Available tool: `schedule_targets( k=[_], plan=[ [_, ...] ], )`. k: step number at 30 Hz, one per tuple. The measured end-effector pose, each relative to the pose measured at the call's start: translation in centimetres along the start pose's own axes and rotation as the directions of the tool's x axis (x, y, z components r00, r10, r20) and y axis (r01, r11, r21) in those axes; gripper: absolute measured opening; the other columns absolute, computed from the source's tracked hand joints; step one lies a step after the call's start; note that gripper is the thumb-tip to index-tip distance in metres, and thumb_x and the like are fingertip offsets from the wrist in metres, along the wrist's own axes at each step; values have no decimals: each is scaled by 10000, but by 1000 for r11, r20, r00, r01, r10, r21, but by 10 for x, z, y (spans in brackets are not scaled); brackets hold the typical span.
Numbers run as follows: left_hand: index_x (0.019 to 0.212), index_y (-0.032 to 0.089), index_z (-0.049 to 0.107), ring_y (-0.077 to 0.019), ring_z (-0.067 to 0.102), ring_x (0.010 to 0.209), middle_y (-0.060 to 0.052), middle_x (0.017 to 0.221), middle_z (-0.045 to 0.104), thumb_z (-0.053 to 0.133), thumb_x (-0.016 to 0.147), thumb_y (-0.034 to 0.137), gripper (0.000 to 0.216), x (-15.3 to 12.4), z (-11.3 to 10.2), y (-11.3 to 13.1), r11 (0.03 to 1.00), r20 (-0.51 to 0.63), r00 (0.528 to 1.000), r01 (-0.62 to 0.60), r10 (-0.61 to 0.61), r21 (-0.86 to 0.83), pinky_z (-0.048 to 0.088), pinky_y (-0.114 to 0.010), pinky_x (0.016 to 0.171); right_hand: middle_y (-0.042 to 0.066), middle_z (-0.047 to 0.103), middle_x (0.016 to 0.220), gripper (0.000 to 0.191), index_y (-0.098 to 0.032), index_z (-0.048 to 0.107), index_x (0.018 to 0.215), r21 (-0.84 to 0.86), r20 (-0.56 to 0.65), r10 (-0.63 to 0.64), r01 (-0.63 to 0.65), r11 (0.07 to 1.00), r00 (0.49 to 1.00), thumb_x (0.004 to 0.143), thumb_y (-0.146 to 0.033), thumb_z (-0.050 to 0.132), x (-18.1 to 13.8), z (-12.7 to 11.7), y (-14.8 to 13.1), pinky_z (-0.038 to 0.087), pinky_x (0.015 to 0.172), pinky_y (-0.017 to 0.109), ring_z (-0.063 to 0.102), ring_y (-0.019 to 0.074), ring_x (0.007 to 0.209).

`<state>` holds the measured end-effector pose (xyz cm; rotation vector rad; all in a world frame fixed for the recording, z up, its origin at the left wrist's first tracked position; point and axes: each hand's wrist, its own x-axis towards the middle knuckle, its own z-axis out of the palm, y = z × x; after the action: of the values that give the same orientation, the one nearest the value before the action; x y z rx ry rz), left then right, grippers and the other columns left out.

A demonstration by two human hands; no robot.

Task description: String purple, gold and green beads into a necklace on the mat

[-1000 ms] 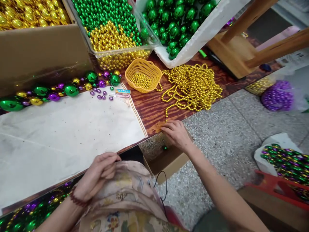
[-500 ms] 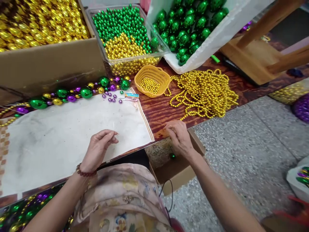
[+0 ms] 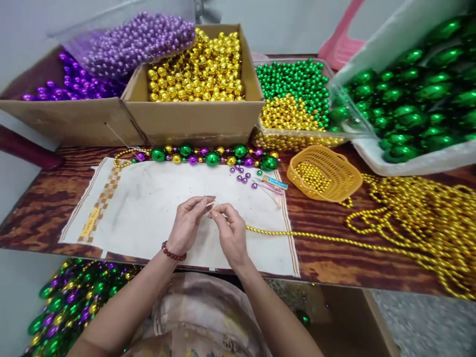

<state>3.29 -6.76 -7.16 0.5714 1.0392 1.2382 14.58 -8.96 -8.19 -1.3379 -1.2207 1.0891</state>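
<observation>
The left hand (image 3: 187,227) and the right hand (image 3: 231,234) meet fingertip to fingertip above a white cloth (image 3: 141,213) spread on the dark wooden worktop (image 3: 334,253). Each grip is pressed together, thumb against forefinger, pinching a thin pale thread (image 3: 210,204) that bridges the small gap between them. A strand of small gold beads (image 3: 271,232) runs out from under the right grip and trails away to its right, into a heap of gold bead strands (image 3: 427,223). Just beyond both grips lie a few loose purple beads (image 3: 242,176) and a row of large green, gold and purple beads (image 3: 211,157). Beyond and to the right of the right grip stands a yellow plastic basket (image 3: 344,173) holding small gold beads. Well beyond the grips stands a cardboard box of gold beads (image 3: 197,121).
</observation>
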Motion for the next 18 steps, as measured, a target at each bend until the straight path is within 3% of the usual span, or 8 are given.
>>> schedule_targets(
  k=[7,11,14,18],
  plan=[
    [809,178,759,-191,715,900,-63,885,753,852,682,372,250,5,-2,-7,990,20,996,88,-86,-113,525,-287,813,26,645,779,170,-202,580,758,42,47,108,-110,993,993,881,-310,534,-7,3,14,461,795,321,580,193,824],
    [797,178,751,-178,703,798,-36,739,706,841,689,392,256,6,1,-12,990,52,992,116,-112,-80,516,-277,746,28,661,779,185,-200,592,764,32,48,113,-115,993,992,890,-319,527,-9,2,22,465,787,321,595,194,815],
    [738,172,726,-159,671,761,-16,682,662,805,730,388,230,7,-2,-16,999,80,995,52,-53,14,504,-277,768,37,703,828,176,-205,621,791,-110,84,36,-27,994,996,907,-301,530,-8,-6,25,466,843,355,627,211,860],
    [705,168,707,-144,618,731,-34,729,678,721,803,362,218,9,-8,-13,962,147,989,-72,34,265,474,-269,743,57,731,957,137,-219,663,842,-363,199,-162,226,904,967,927,-246,559,-5,-35,13,466,907,396,660,229,953]
  ],
)
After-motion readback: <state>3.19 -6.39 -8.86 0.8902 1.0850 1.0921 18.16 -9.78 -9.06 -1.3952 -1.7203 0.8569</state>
